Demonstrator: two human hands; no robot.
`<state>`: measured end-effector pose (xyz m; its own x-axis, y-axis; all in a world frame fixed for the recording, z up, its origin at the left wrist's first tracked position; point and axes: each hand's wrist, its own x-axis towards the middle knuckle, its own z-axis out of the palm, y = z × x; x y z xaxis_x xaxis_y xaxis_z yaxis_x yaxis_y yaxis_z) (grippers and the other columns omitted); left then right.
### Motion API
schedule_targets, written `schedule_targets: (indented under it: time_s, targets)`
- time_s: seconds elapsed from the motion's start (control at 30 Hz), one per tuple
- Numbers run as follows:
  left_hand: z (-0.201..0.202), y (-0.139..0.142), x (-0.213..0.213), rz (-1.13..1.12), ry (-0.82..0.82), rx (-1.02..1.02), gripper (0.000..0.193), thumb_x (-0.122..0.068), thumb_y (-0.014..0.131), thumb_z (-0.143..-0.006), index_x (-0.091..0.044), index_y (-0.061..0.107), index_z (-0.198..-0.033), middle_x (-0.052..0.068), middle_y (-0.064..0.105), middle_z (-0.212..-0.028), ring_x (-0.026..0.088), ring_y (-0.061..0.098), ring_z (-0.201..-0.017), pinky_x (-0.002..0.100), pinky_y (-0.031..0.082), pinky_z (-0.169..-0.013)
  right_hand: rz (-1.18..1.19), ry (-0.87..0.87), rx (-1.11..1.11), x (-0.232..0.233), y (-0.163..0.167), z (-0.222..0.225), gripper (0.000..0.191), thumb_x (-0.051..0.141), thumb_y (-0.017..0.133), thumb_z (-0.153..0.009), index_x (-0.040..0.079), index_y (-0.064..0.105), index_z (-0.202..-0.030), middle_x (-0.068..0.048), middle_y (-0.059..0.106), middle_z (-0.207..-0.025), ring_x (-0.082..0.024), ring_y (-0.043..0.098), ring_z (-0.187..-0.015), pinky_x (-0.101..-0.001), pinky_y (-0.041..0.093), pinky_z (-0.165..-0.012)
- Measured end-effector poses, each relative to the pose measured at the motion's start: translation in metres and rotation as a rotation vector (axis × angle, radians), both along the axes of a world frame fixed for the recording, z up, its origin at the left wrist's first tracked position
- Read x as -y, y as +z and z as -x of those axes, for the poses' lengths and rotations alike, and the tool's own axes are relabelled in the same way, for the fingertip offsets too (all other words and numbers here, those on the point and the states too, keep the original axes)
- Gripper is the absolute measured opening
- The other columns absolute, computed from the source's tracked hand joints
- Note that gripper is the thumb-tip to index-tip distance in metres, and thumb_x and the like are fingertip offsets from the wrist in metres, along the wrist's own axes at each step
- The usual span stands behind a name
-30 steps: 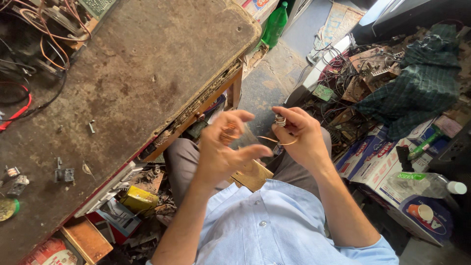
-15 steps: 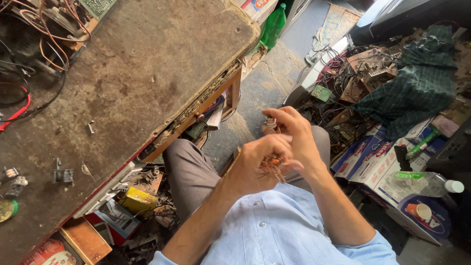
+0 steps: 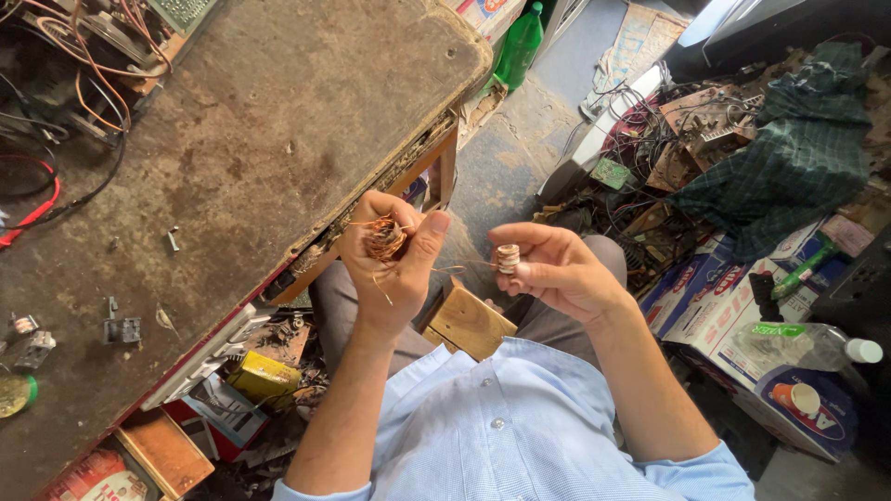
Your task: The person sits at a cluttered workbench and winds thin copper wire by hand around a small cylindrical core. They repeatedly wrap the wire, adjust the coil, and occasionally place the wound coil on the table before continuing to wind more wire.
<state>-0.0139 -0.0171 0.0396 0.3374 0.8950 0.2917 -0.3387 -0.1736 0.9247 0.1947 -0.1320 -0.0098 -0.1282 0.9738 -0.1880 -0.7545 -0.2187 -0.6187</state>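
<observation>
L hand (image 3: 394, 264) clenched on wire wad (image 3: 383, 237), R hand (image 3: 552, 269) pinching bobbin (image 3: 507, 258) at fingertips w/ axis roughly upright, both over lap beside bench (image 3: 260, 158); thin strand (image 3: 459, 267) runs near-level between them, bobbin right of wad.

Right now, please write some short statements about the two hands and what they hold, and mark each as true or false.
1. The left hand grips a bundle of copper wire. True.
2. The right hand holds a small spool. True.
3. A thin strand runs between bundle and spool. True.
4. The hands rest on the bench. False: they are held beside it, above the lap.
5. The green bottle lies on the bench. False: it stands on the floor beyond it.
</observation>
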Motion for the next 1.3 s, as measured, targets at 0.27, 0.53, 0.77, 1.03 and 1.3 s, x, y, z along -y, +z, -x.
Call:
schedule_targets:
  time_s: [0.27,0.53,0.77,1.03,1.3]
  targets:
    - [0.003,0.019,-0.008,-0.34,-0.227,-0.54,0.019,-0.01,0.077,-0.092,-0.004,0.059,-0.093,0.009,0.07,-0.078,0.014,0.068,-0.067,0.029,0.053,-0.06,-0.01,-0.04,0.096,-0.008,-0.011,0.002,0.033,-0.01,0.076,-0.088,0.003,0.059,-0.113,-0.009,0.068,-0.106,-0.012,0.064,-0.086,-0.0237,0.054,-0.072]
    - [0.004,0.014,-0.013,-0.303,-0.336,-0.641,0.026,-0.018,0.082,-0.084,-0.001,0.062,-0.089,0.011,0.067,-0.075,0.019,0.067,-0.064,0.033,0.052,-0.059,0.008,-0.013,-0.123,-0.007,-0.014,-0.005,0.035,0.0,0.073,-0.09,-0.002,0.061,-0.123,-0.007,0.066,-0.099,-0.016,0.063,-0.082,-0.0252,0.052,-0.069]
    - [0.007,0.008,-0.013,-0.107,-0.288,-0.587,0.025,-0.012,0.079,-0.086,-0.003,0.057,-0.082,0.002,0.057,-0.065,0.005,0.051,-0.06,0.028,0.044,-0.052,0.051,0.038,-0.123,-0.009,-0.029,-0.004,0.027,-0.001,0.074,-0.092,0.003,0.06,-0.114,-0.012,0.071,-0.108,-0.014,0.06,-0.08,-0.0223,0.049,-0.064]
    - [0.012,0.005,-0.011,-0.094,-0.238,-0.541,0.021,-0.009,0.077,-0.087,-0.004,0.056,-0.083,-0.002,0.055,-0.066,0.003,0.05,-0.06,0.025,0.043,-0.052,0.06,-0.044,-0.154,-0.012,-0.035,-0.003,0.03,-0.005,0.076,-0.095,0.002,0.06,-0.119,-0.007,0.065,-0.109,-0.013,0.061,-0.084,-0.0234,0.053,-0.066]
    - [0.017,0.004,-0.013,-0.068,-0.229,-0.522,0.02,-0.007,0.076,-0.089,-0.004,0.057,-0.084,-0.003,0.053,-0.066,0.002,0.048,-0.06,0.024,0.04,-0.051,0.038,-0.03,-0.211,-0.01,-0.027,-0.009,0.037,0.0,0.073,-0.092,-0.001,0.06,-0.126,-0.02,0.068,-0.111,-0.026,0.07,-0.099,-0.032,0.061,-0.083]
